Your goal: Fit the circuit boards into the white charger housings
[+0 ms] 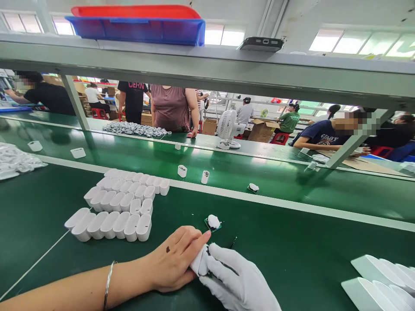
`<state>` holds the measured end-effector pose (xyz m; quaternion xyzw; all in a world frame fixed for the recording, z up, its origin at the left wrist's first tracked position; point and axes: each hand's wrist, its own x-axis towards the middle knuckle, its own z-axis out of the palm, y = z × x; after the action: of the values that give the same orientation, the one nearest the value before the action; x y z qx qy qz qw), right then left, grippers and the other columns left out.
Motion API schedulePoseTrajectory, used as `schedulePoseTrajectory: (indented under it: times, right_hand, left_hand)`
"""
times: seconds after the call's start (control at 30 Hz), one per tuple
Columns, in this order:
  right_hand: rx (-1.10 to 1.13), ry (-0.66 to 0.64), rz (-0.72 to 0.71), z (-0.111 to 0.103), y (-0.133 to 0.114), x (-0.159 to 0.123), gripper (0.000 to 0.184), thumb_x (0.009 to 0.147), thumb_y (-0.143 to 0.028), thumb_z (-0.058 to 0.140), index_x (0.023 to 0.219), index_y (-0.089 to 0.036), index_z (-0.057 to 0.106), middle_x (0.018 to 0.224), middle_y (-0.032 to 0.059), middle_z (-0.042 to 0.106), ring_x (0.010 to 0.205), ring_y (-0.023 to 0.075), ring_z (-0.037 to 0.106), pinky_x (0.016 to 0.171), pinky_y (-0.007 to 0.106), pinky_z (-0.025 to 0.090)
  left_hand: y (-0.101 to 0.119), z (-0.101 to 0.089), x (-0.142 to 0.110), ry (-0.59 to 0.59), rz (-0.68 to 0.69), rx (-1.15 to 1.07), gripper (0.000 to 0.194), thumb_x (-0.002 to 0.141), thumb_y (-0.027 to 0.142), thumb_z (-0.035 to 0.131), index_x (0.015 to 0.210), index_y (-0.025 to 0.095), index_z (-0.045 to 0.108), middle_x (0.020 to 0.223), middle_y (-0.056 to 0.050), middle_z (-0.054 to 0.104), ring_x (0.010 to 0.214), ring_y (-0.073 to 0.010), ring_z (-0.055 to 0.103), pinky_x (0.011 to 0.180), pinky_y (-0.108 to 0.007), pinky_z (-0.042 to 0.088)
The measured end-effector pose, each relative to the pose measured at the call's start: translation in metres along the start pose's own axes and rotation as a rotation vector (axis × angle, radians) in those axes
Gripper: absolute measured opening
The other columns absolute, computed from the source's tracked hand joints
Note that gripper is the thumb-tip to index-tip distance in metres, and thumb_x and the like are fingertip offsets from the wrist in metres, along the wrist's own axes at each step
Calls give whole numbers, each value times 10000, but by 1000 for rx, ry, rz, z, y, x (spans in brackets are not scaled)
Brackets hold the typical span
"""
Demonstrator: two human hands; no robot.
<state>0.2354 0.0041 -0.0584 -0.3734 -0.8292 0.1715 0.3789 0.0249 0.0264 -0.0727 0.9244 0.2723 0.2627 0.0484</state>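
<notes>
My bare left hand (177, 259), with a bracelet at the wrist, is closed around a white plastic housing (198, 262). My right hand (238, 276) wears a white glove. Its fingers press at the open end of that same housing, where something dark shows between them; most of it is hidden. Just beyond my hands lies a small green circuit board with a white lump (213, 222) on top. To the left stand rows of white oval housings (110, 224), open side up, several with dark slots inside.
More white housings (376, 276) stand at the right edge. Along the green conveyor belt (223, 172) sit several housings and another circuit board (253, 188). White bags (16, 162) lie at left. A shelf beam (207, 65) crosses above, carrying trays (139, 30) and a phone (262, 44). People work beyond.
</notes>
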Motion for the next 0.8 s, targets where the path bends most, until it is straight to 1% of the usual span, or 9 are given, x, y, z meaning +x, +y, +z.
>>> schedulePoseTrajectory:
  times: [0.1,0.2,0.27,0.37,0.43,0.5,0.6,0.7,0.8]
  right_hand:
    - [50,6,-54,-4,-4,3,289,791,-356,705,1076,-310,694,1084,44,699,969,220,667,840,276,556]
    - [354,27,177,-7,-6,7,630,763,-482,711,1330,-283,520,1278,114,601,1147,265,590,937,367,516]
    - [595,-82,336,-7,-9,12,740,738,-513,719,1375,-234,467,1314,138,571,1166,280,576,942,391,507]
    - [804,-316,383,-7,-20,24,570,731,-439,715,1236,-202,594,1177,88,653,1076,264,618,924,386,506]
    - [828,-371,414,-7,-30,30,412,754,-307,664,1152,-202,643,1065,47,690,987,233,641,875,354,520]
    - [834,-359,458,-7,-35,33,342,746,-212,623,1085,-202,672,992,24,699,899,206,652,795,304,530]
    - [817,-335,498,-6,-34,32,269,768,-186,593,1018,-202,693,886,3,695,763,171,646,693,261,518]
    - [774,-277,536,-6,-27,30,187,762,-280,650,914,-186,706,798,3,696,718,174,637,663,261,514]
    - [698,-242,557,-12,-24,27,304,755,-452,663,839,-164,717,753,28,707,712,199,654,661,281,534]
  left_hand:
    - [1,0,0,12,-14,7,853,830,170,498,1478,173,-55,1237,-160,500,1143,-310,496,985,-461,437]
    - [2,-2,3,67,65,-15,749,874,220,486,1467,163,32,1194,-153,531,1096,-295,517,966,-433,443]
    - [3,-3,5,92,139,-34,663,905,268,479,1446,164,111,1161,-146,557,1070,-280,528,966,-410,432]
    - [5,-3,6,73,224,-51,603,932,392,488,1415,170,203,1106,-132,602,1013,-263,551,948,-385,412]
    - [6,-2,6,50,256,-45,601,929,445,500,1402,180,242,1077,-120,624,972,-254,559,929,-372,403]
    - [7,1,6,43,245,-35,593,932,432,506,1400,187,238,1077,-114,628,967,-247,554,929,-366,391]
    - [9,5,6,60,168,-48,656,906,445,551,1397,189,198,1106,-120,608,985,-251,534,946,-377,380]
    - [9,7,6,81,68,-116,721,838,484,637,1379,228,235,1123,-110,575,996,-259,516,954,-383,401]
    - [6,4,5,62,18,-287,657,855,449,630,1377,229,296,1136,-116,540,1012,-244,527,920,-342,463]
